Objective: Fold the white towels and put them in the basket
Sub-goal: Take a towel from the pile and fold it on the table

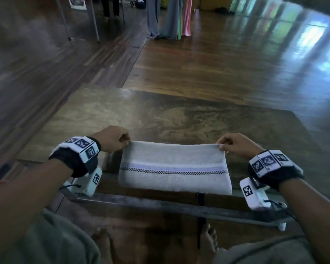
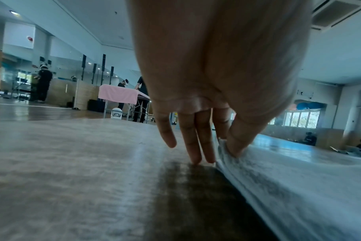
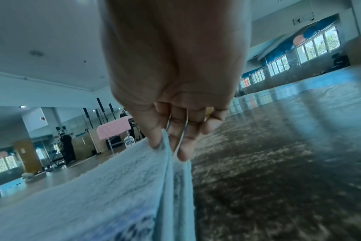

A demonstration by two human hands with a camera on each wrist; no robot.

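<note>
A white towel (image 1: 174, 166) with a pale blue band and a black checkered stripe lies folded on the wooden table (image 1: 179, 115), near its front edge. My left hand (image 1: 125, 142) pinches the towel's far left corner; in the left wrist view the thumb presses the towel (image 2: 278, 179) while the other fingertips (image 2: 196, 159) touch the table. My right hand (image 1: 221, 145) pinches the far right corner, and the right wrist view shows the towel (image 3: 113, 187) caught between thumb and fingers there. No basket is in view.
The table's metal front rail (image 1: 170, 203) runs below the towel, with my bare feet (image 1: 208, 241) on the floor under it. Beyond the table lies polished wood floor; hanging cloths (image 1: 168, 16) and table legs stand far back. People work at a pink-covered table (image 2: 119, 96).
</note>
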